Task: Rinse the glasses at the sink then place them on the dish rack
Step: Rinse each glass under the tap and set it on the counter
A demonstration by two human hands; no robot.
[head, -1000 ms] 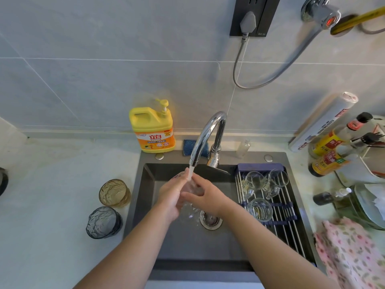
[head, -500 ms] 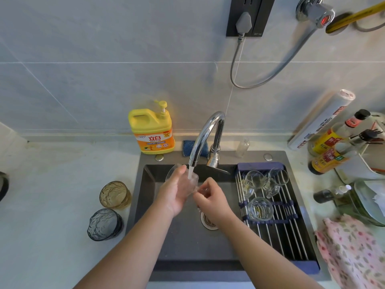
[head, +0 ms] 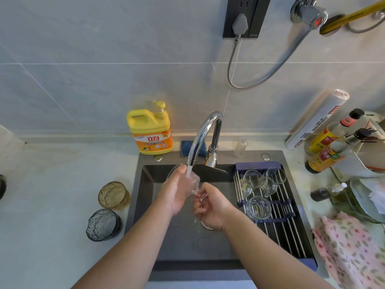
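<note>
My left hand [head: 177, 191] grips a clear glass [head: 194, 182] tilted under the running stream from the chrome faucet [head: 205, 130], over the dark sink [head: 149, 184]. Just below and to the right, my right hand [head: 212, 208] has its fingers curled, the fingertips pinching the glass's lower end. Three clear glasses stand on the roll-up dish rack [head: 285, 232] across the sink's right side: two at the back [head: 252, 179] [head: 274, 178] and one nearer [head: 258, 207]. An amber glass [head: 113, 195] and a grey glass [head: 104, 224] stand on the counter left of the sink.
A yellow dish soap bottle [head: 151, 132] and a blue sponge [head: 185, 146] sit behind the sink. Sauce bottles [head: 325, 151], a foil roll [head: 316, 119] and plates [head: 366, 197] crowd the right counter. A pink floral cloth [head: 352, 251] lies at the front right.
The glass rose from low in the sink up under the spout in my left hand. My right hand slid off its side and now sits at its lower end.
</note>
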